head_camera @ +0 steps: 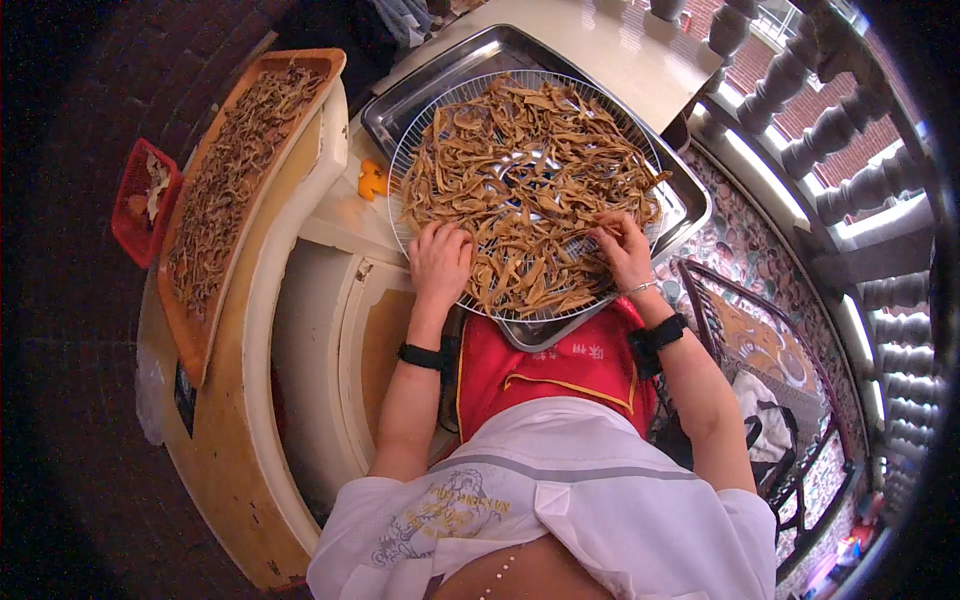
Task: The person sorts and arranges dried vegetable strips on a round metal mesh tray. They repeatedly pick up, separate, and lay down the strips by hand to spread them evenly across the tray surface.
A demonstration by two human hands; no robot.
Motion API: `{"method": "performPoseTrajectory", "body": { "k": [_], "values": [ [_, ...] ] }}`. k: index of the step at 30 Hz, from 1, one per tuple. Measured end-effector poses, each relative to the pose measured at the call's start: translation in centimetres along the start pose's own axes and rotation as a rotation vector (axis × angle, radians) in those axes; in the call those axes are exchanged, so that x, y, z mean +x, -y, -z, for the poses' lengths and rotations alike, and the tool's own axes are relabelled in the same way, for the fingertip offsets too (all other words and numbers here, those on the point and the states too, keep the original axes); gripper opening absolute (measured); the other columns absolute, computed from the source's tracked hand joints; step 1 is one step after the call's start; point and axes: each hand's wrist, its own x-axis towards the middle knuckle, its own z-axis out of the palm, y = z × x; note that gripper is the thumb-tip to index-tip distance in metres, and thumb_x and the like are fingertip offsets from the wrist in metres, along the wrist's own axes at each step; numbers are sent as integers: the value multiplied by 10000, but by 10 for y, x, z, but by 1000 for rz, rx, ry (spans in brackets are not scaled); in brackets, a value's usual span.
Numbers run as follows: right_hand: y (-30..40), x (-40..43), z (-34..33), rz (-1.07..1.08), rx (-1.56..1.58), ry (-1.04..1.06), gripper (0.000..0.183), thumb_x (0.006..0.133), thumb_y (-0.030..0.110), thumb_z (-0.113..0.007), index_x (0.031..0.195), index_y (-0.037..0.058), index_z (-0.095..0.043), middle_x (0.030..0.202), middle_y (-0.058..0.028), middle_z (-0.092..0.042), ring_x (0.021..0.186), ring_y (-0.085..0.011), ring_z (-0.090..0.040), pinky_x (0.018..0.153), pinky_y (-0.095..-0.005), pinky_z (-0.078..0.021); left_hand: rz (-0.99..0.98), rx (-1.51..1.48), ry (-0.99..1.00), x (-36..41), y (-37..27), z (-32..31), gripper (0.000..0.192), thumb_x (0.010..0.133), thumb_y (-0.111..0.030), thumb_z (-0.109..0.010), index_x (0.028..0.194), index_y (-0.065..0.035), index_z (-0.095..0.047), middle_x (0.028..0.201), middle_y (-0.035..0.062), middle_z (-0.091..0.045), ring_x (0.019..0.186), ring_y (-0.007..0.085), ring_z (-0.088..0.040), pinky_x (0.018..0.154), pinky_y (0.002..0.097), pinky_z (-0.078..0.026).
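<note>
Dried brown strips [480, 180], perhaps dried vegetable or radish, lie spread over a round wire rack [409, 127]. Beneath the rack is a rectangular stainless steel tray [690, 202]. My left hand [441, 259] rests at the rack's near left edge, its fingertips on the strips; whether it grips one cannot be told. At the near right edge my right hand [624, 247] touches the strips with bent fingers, and its fingertips are partly hidden. A blue-and-white pattern shows through the gap at the rack's middle.
On a worn wooden cabinet [225, 480] at the left stands an orange-brown tray [180, 330] of thin shreds. Beside it is a red plastic basket [124, 202]. An orange object [372, 180] lies left of the rack. At the right are a metal-framed chair [750, 307] and a balustrade [817, 165].
</note>
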Motion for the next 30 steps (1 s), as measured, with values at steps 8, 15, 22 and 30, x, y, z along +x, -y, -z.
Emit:
{"method": "performPoseTrajectory", "body": {
  "k": [8,15,22,30],
  "values": [
    [25,1,6,-152,-115,197,213,931,130,-542,1103,19,-602,1013,-45,-610,905,-145,-588,825,-260,-455,-4,0,0,-1,1,0,159,828,-224,-608,936,-118,-657,1156,35,-618,1171,260,-474,974,421,-330],
    [7,8,14,-167,-65,158,246,950,150,-518,1138,16,-602,1058,-40,-620,941,-121,-580,835,-247,-455,12,3,36,0,0,2,197,838,-239,-590,970,-115,-666,1165,42,-618,1192,261,-462,984,421,-319],
    [1,8,8,-145,42,-29,209,909,138,-590,1070,9,-622,993,-35,-625,932,-122,-578,850,-254,-448,-7,-7,-12,-1,1,0,149,821,-221,-611,919,-121,-660,1147,29,-620,1166,254,-477,968,416,-332],
    [6,7,9,-259,196,-60,191,881,60,-605,1063,6,-582,974,-38,-624,867,-127,-613,773,-247,-498,-2,-2,-6,-1,2,-2,142,831,-217,-596,910,-116,-656,1155,40,-620,1179,257,-471,979,418,-322]
  ]
}}
